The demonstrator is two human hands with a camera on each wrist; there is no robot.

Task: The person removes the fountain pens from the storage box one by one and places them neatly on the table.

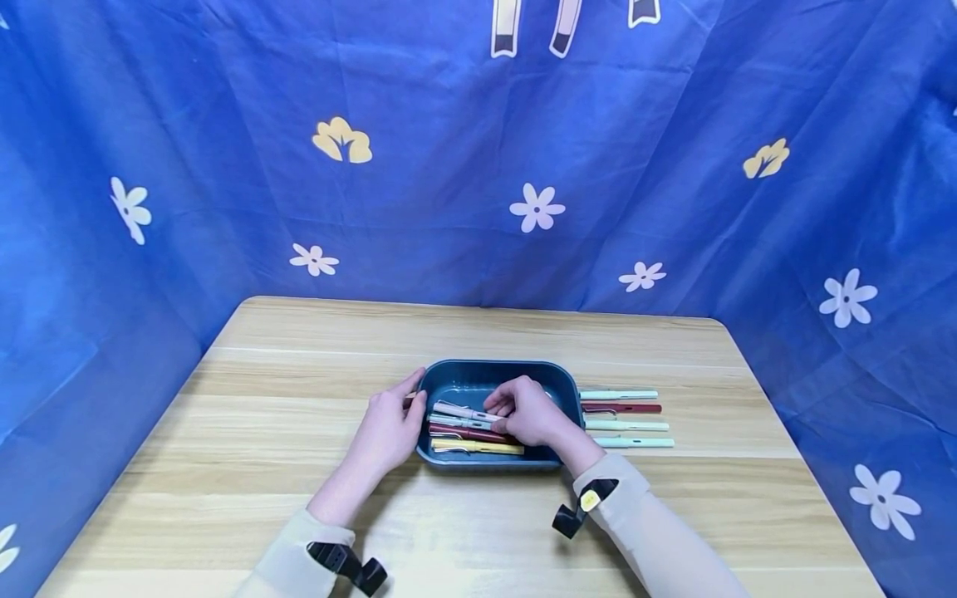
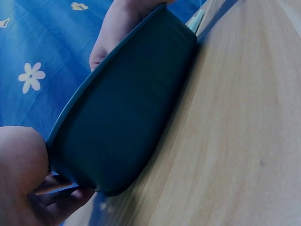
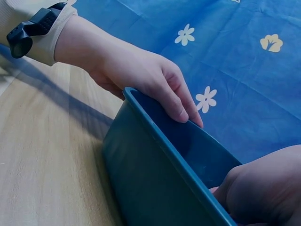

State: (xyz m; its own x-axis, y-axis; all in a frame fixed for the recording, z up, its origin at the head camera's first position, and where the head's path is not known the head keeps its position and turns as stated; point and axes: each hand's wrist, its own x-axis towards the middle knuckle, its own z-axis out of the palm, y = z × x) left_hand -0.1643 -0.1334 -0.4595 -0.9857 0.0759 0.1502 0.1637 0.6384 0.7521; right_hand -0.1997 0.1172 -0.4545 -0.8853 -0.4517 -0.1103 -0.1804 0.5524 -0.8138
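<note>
A dark teal box (image 1: 493,465) sits on the table, and several pens lie side by side in its left part. Among them are a yellow pen (image 1: 474,447), a dark red pen (image 1: 463,433), a pale blue pen (image 1: 456,422) and a pale pink pen (image 1: 454,409). My left hand (image 1: 390,423) grips the box's left end; its thumb lies over the rim in the right wrist view. Reaching inside, my right hand (image 1: 532,413) has thumb and fingers curled around the right end of the pale pink pen. In the right wrist view the wall hides those fingertips.
To the right of the box, several pens lie in a row: pale green ones (image 1: 628,426) and a dark red one (image 1: 628,408). The wooden table (image 1: 299,365) ends at a blue patterned curtain (image 1: 449,166) at the back and both sides.
</note>
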